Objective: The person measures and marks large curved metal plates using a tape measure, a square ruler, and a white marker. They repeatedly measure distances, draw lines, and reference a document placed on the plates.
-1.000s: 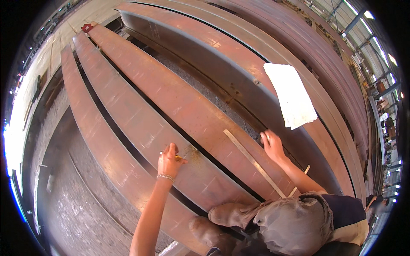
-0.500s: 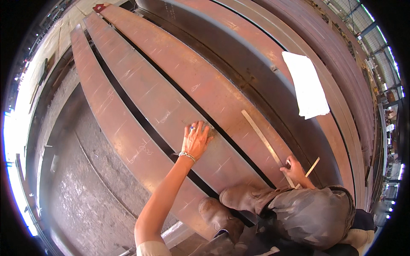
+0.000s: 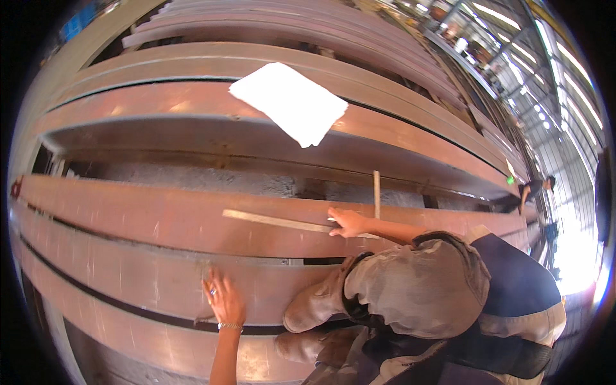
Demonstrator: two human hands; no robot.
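My left hand (image 3: 224, 299) lies on a brown steel beam (image 3: 154, 285), fingers apart. A dull greyish patch (image 3: 204, 266) shows by its fingertips; whether it is a rag or a stain I cannot tell. My right hand (image 3: 350, 222) is closed at the long blade of a metal square (image 3: 276, 221) resting on the neighbouring beam (image 3: 135, 205). A small white stick, like chalk, pokes out between its finger and thumb. Past that hand, the square's shorter arm (image 3: 376, 192) reaches beyond the beam's far edge.
White paper sheets (image 3: 289, 102) lie on a farther beam (image 3: 173, 99). Dark gaps run between the beams. My boots (image 3: 314, 308) stand on the near ones, one knee (image 3: 417, 282) bent. Another person (image 3: 534, 187) is at the far right, with more beams (image 3: 256, 22) stacked behind.
My view has swung to the right, so the beams run crosswise now. My left hand's fingers look more spread. My right hand stays at the square, with the white stick showing.
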